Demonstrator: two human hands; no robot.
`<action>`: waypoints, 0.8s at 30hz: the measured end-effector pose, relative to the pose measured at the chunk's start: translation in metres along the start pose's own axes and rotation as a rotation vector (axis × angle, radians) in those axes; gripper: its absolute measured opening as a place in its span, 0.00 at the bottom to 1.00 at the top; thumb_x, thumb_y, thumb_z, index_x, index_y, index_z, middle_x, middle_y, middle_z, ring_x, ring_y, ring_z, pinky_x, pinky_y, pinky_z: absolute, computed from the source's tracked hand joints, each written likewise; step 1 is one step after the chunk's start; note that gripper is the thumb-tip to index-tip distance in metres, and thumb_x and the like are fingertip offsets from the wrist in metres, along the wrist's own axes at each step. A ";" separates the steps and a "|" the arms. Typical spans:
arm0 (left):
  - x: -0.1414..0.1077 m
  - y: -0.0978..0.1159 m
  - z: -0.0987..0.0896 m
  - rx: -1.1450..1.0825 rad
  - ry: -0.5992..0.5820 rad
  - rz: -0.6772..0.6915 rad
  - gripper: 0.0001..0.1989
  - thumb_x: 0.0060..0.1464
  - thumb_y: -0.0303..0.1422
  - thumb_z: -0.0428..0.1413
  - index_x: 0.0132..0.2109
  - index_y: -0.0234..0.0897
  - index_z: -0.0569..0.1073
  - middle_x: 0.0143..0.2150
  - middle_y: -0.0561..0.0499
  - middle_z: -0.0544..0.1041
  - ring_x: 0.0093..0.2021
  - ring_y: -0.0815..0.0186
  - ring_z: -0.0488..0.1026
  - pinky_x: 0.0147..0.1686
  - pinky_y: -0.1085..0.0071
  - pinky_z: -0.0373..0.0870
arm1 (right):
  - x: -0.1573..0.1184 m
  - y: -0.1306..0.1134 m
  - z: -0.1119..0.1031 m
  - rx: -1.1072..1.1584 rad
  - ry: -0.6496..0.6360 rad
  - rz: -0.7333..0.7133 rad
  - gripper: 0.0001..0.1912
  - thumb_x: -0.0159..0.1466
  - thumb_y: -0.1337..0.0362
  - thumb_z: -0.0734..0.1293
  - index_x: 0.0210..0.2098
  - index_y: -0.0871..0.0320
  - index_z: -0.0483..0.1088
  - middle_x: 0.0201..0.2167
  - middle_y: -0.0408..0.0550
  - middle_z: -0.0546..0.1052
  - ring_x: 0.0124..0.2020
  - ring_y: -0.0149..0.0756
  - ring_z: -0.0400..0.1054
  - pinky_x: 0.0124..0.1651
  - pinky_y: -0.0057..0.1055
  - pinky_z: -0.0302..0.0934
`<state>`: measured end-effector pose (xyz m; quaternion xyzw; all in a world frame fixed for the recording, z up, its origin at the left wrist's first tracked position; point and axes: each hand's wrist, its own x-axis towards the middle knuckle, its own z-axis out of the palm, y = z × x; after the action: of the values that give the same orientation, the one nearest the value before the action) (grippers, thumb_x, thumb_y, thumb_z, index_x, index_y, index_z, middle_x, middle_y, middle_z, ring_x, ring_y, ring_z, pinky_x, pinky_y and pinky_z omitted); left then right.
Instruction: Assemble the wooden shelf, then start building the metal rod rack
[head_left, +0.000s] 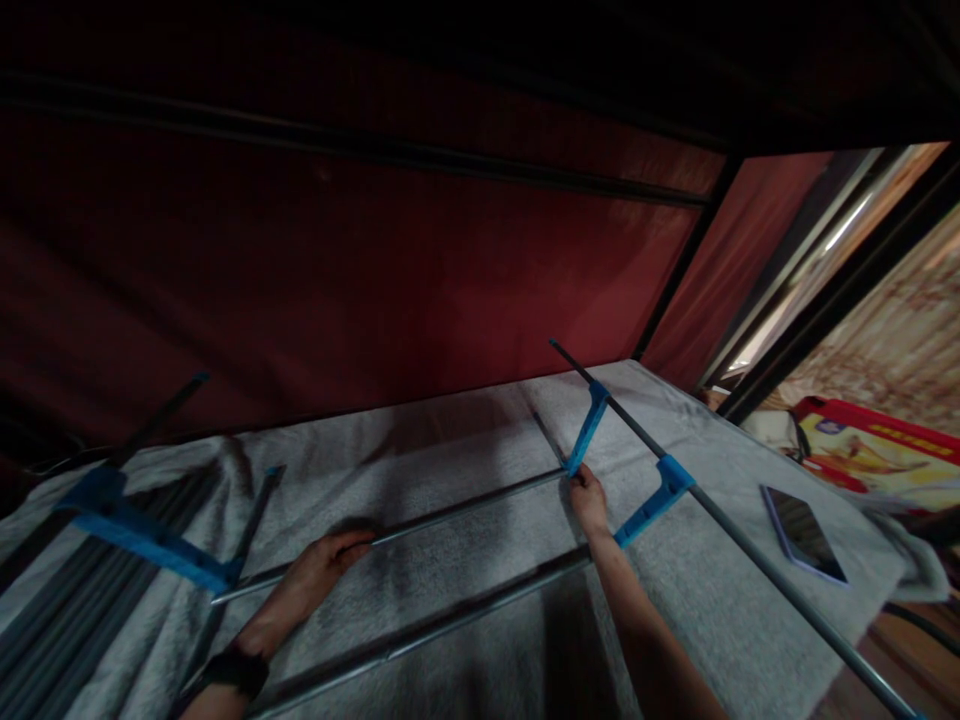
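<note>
My left hand (330, 562) is closed round a thin grey metal tube (465, 507) left of centre. At the tube's right end, my right hand (588, 497) pinches where it meets a blue plastic bracket (587, 430). A second blue bracket (654, 500) joins a nearer tube (450, 618) to a long slanted pole (780, 590) on the right. At the left, a larger blue bracket (150, 540) lies at the tube's other end, with dark poles through it.
Several loose grey tubes (97, 590) lie at the left on a pale blanket (435, 440). A phone (805, 533) rests at the right, near a red and yellow package (877, 450). Behind is a red fabric wall (450, 280) with dark frame bars.
</note>
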<state>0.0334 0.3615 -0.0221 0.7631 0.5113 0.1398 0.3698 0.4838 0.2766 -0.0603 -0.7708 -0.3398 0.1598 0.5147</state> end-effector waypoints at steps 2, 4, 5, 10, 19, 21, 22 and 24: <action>0.000 -0.004 0.003 -0.006 0.006 0.002 0.24 0.52 0.51 0.53 0.45 0.41 0.82 0.50 0.47 0.82 0.53 0.51 0.76 0.58 0.58 0.70 | 0.000 0.001 0.000 -0.006 0.009 0.005 0.25 0.52 0.61 0.59 0.47 0.57 0.76 0.39 0.51 0.80 0.43 0.44 0.69 0.47 0.34 0.61; 0.000 -0.006 0.006 -0.026 0.017 -0.003 0.24 0.51 0.52 0.54 0.44 0.41 0.83 0.49 0.46 0.82 0.52 0.51 0.77 0.57 0.58 0.71 | 0.001 0.002 0.001 -0.011 0.010 0.006 0.25 0.52 0.61 0.59 0.46 0.57 0.76 0.38 0.51 0.80 0.43 0.44 0.69 0.46 0.34 0.62; 0.000 -0.007 0.007 -0.040 0.022 -0.002 0.24 0.51 0.52 0.54 0.44 0.41 0.83 0.49 0.46 0.82 0.51 0.51 0.77 0.56 0.58 0.71 | 0.001 0.003 0.001 -0.013 0.009 0.006 0.25 0.52 0.61 0.59 0.46 0.58 0.76 0.38 0.51 0.80 0.42 0.44 0.69 0.46 0.34 0.62; 0.000 -0.009 0.007 -0.097 0.031 0.002 0.24 0.51 0.52 0.54 0.45 0.41 0.82 0.49 0.46 0.82 0.51 0.51 0.77 0.57 0.58 0.71 | 0.001 0.004 0.001 -0.026 0.014 0.003 0.25 0.52 0.61 0.59 0.46 0.59 0.75 0.37 0.51 0.79 0.41 0.43 0.69 0.46 0.35 0.61; 0.005 -0.022 0.013 -0.120 0.015 -0.038 0.25 0.50 0.51 0.54 0.44 0.40 0.83 0.48 0.46 0.83 0.51 0.51 0.77 0.56 0.58 0.72 | 0.002 0.005 0.003 -0.043 0.020 0.000 0.24 0.52 0.61 0.59 0.46 0.58 0.75 0.35 0.49 0.79 0.40 0.42 0.68 0.45 0.34 0.61; 0.006 -0.024 0.013 -0.109 0.022 -0.053 0.25 0.49 0.52 0.54 0.44 0.40 0.83 0.47 0.46 0.83 0.50 0.51 0.78 0.56 0.57 0.71 | 0.002 0.007 0.004 -0.046 0.021 -0.006 0.23 0.52 0.62 0.59 0.45 0.58 0.75 0.36 0.50 0.78 0.40 0.42 0.68 0.46 0.34 0.61; 0.006 -0.025 0.013 -0.104 0.021 -0.051 0.25 0.49 0.52 0.54 0.43 0.40 0.83 0.47 0.46 0.83 0.50 0.51 0.78 0.56 0.57 0.71 | 0.002 0.008 0.004 -0.048 0.021 -0.008 0.23 0.52 0.62 0.59 0.45 0.58 0.75 0.36 0.50 0.78 0.40 0.42 0.68 0.46 0.34 0.61; 0.007 -0.026 0.014 -0.101 0.019 -0.037 0.25 0.49 0.52 0.55 0.43 0.40 0.83 0.48 0.45 0.82 0.50 0.51 0.78 0.56 0.58 0.71 | 0.003 0.009 0.006 -0.053 0.022 -0.013 0.23 0.52 0.62 0.59 0.45 0.58 0.74 0.36 0.50 0.78 0.40 0.42 0.68 0.47 0.34 0.61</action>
<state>0.0270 0.3669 -0.0513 0.7326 0.5209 0.1657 0.4056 0.4861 0.2804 -0.0707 -0.7835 -0.3434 0.1388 0.4989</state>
